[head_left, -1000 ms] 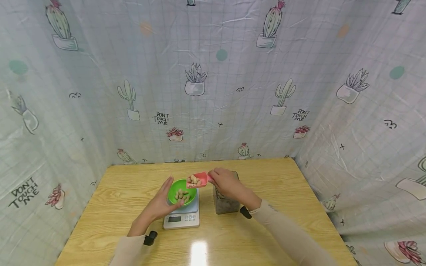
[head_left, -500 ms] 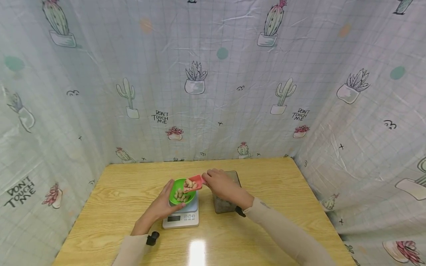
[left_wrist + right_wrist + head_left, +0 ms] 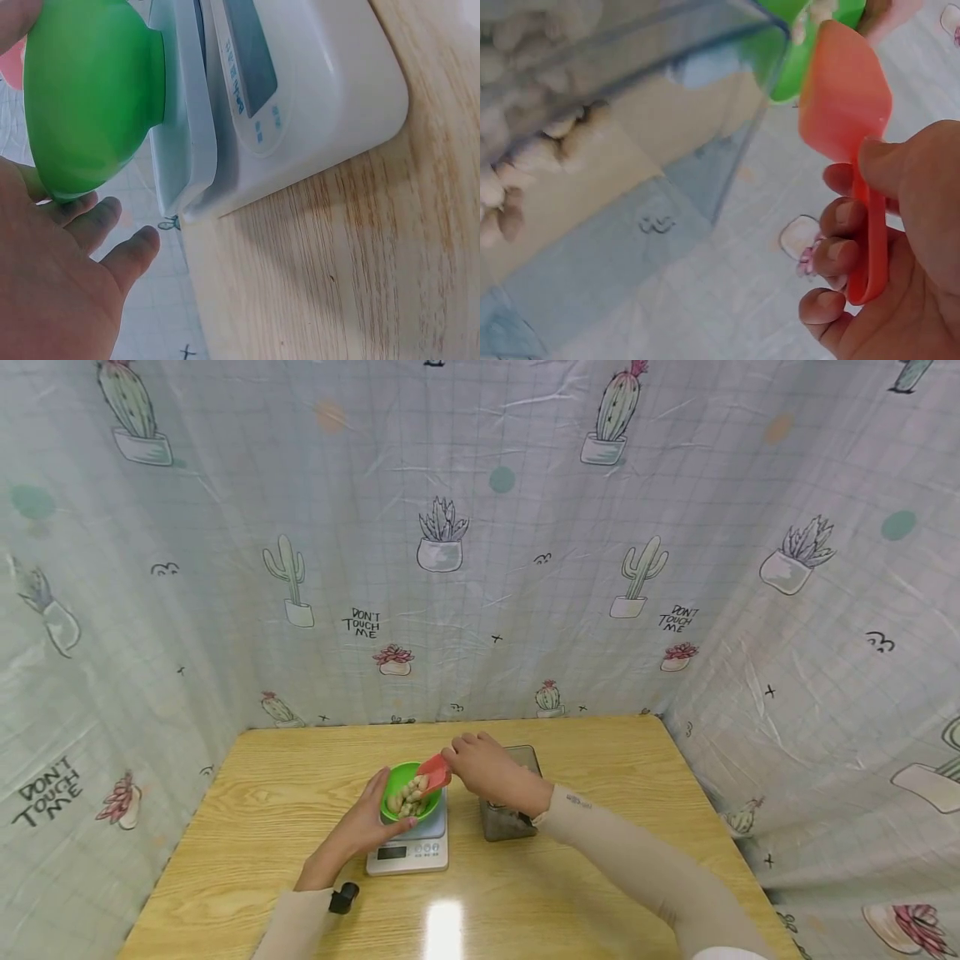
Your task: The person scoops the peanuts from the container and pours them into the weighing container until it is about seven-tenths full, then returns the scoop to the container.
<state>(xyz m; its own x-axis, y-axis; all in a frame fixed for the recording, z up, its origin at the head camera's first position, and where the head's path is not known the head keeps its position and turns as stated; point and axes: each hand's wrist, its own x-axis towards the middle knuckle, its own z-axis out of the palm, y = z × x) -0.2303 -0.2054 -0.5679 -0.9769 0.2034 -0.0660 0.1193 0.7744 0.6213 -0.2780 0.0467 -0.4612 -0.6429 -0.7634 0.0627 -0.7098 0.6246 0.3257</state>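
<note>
My left hand (image 3: 363, 820) holds a green bowl (image 3: 401, 772) with the thumb and fingers spread to opposite sides of its rim. The bowl sits on the pan of a white kitchen scale (image 3: 407, 857), and peanuts (image 3: 407, 797) lie in it. In the left wrist view the bowl's outer wall (image 3: 90, 90) shows, foot on the pan. My right hand (image 3: 495, 772) grips a red scoop (image 3: 437, 774), tipped down over the bowl's right side, peanuts at its mouth. The right wrist view shows my fingers and thumb around the scoop's handle (image 3: 870, 247).
A clear rectangular container (image 3: 504, 827) stands right of the scale, beneath my right forearm. Peanuts (image 3: 536, 150) show inside it in the right wrist view. The wooden table (image 3: 600, 860) is bordered behind and at both sides by a cactus-print curtain (image 3: 495, 610).
My right hand has moved left and tipped the scoop down; peanuts from it now slide into the bowl, and the pile there is larger. My left hand has kept its hold on the bowl.
</note>
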